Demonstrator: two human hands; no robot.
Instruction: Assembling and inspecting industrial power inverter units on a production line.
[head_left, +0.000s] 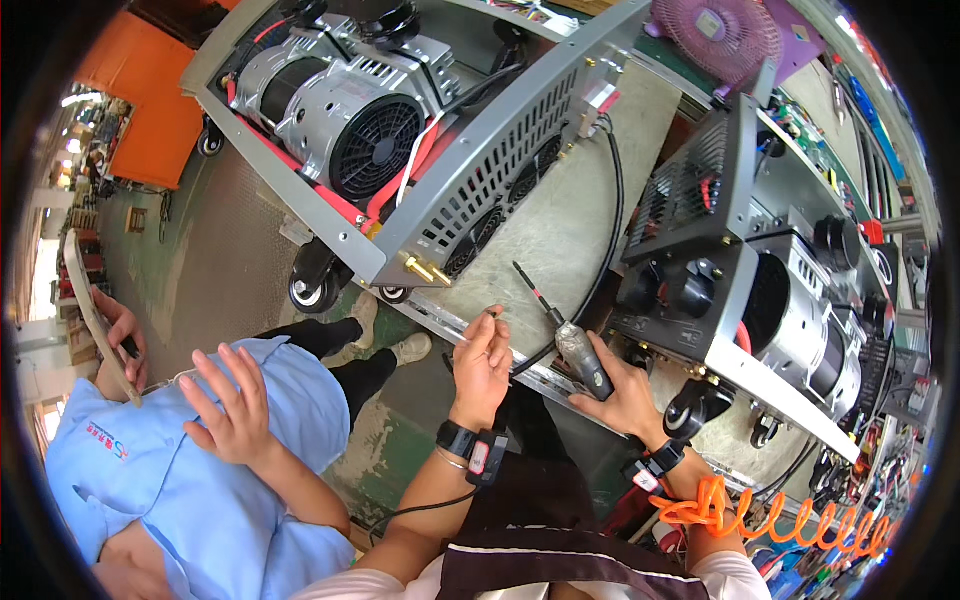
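Observation:
My right hand [625, 392] is wrapped round a grey power screwdriver [577, 352], whose long bit points up and to the left. Close by on its left, my left hand [482, 362] is closed with its fingertips pinched round a small thing too tiny to name. Just beyond both hands stands a grey metal machine housing [470, 165], open on top, with vent slots and brass fittings [425, 270] on its panel. Inside it sits a silver motor unit [335, 120] with a black fan cover. A second, similar machine [690, 290] is to the right of my right hand.
A co-worker in a blue shirt [190, 450] is at the left, one hand raised, the other holding a flat board [90, 310]. A black cable [615, 200] runs over the metal worktop [540, 240]. An orange coiled hose [790, 520] crosses my right forearm. A purple fan [715, 35] stands behind.

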